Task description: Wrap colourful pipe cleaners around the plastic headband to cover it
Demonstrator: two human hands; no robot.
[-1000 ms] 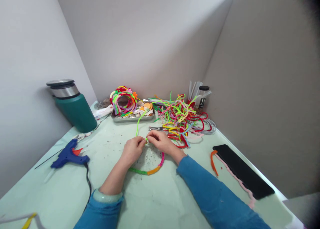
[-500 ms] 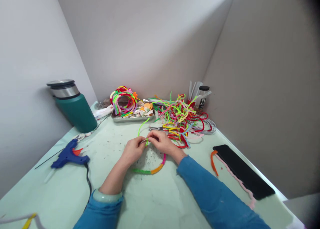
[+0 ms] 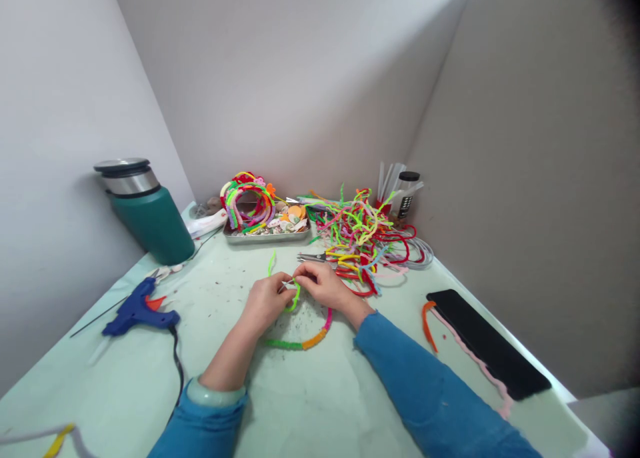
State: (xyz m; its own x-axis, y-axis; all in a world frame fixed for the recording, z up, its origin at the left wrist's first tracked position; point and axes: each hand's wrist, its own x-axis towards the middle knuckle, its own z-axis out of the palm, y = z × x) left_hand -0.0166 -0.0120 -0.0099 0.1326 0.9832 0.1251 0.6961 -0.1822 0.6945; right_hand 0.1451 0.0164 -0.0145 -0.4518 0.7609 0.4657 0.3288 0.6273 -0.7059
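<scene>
A curved headband (image 3: 314,339), wrapped in green, orange and pink fuzzy sections, lies below and between my hands. Its bare whitish end is pinched in the closed fingers of my left hand (image 3: 265,303). My right hand (image 3: 321,283) is closed too, thumb and fingertips gripping a lime-green pipe cleaner (image 3: 297,298) at that end. This pipe cleaner loops below the fingertips, and its other tip stands up behind my left hand. The exact contact between fingertips is partly hidden. Just behind my right hand lie small scissors (image 3: 311,257).
A metal tray (image 3: 267,239) holds wrapped headbands and small pieces. Right of it is a heap of pipe cleaners (image 3: 357,225). A blue glue gun (image 3: 140,311) with a cord and a green bottle (image 3: 153,225) stand left. A black phone-like slab (image 3: 487,341) lies right.
The lime-green pipe cleaner's standing tip has dropped lower and shifted left, and a larger loop of it now hangs below my fingertips. My hands have hardly moved.
</scene>
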